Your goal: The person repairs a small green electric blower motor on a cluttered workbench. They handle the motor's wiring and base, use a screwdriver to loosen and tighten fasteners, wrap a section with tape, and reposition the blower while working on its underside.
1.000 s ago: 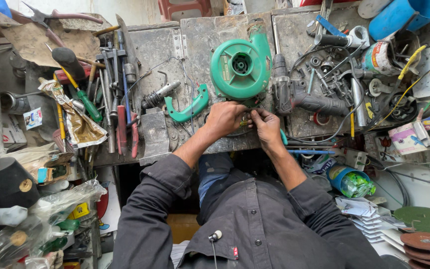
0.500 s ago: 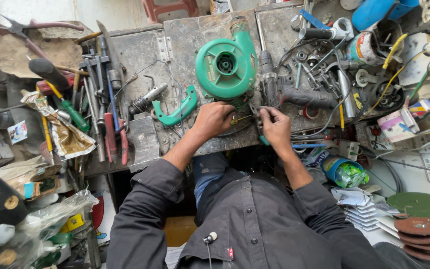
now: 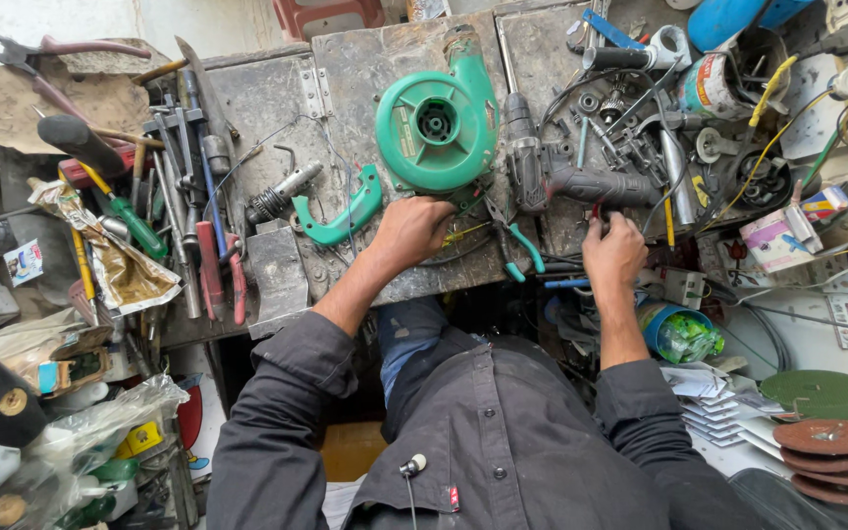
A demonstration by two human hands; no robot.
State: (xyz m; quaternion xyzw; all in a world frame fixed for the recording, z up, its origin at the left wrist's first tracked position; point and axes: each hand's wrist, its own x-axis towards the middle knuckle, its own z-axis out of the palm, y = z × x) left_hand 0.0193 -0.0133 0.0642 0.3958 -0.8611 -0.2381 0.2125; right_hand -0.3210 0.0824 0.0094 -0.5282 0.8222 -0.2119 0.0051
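The person is leaning over a cluttered metal workbench [image 3: 277, 88]. The left hand [image 3: 412, 231] is resting at the lower edge of a round green blower housing [image 3: 436, 123], which is lying flat near the middle of the bench; the fingers are curled in against its rim, but whether they are pinching a wire or a small part there cannot be told. The right hand [image 3: 612, 250] is reaching away to the right, among loose tools just below a dark drill body [image 3: 566, 177]; its fingertips are bent down onto something small, and what it is gripping, if anything, is hidden. Green-handled pliers [image 3: 514, 236] are lying between the two hands, and a detached green handle piece [image 3: 341, 211] is sitting just left of the housing. To do this well, the left hand should probably be steadying the housing firmly while the right picks its tool by feel, without dragging the thin wires.
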